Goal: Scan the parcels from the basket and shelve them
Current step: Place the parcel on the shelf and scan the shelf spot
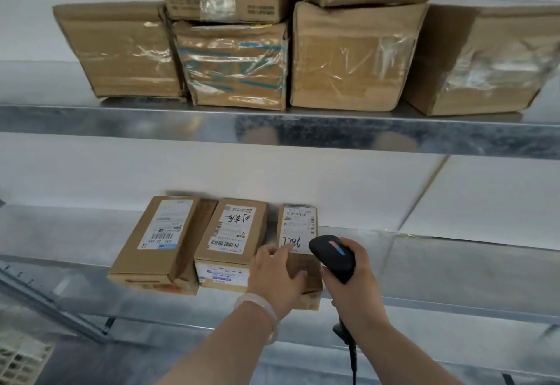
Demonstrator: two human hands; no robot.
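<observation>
My left hand [277, 275] grips the near end of a small parcel [298, 230] on the lower shelf [439, 266], with my fingers over its top edge and my thumb on its front face. The parcel lies label up, the rightmost of three in a row. It sits just beside the middle box [231, 242], with the left box [157, 239] beyond that. My right hand [353, 289] is wrapped round the handle of the black scanner [333, 256], whose head sits at the parcel's right near corner, by the label. A pale bangle [262, 313] circles my left wrist. Bigger cartons [348, 60] are stacked on the upper shelf [121, 119]. A white lattice basket [18, 360] shows at bottom left.
</observation>
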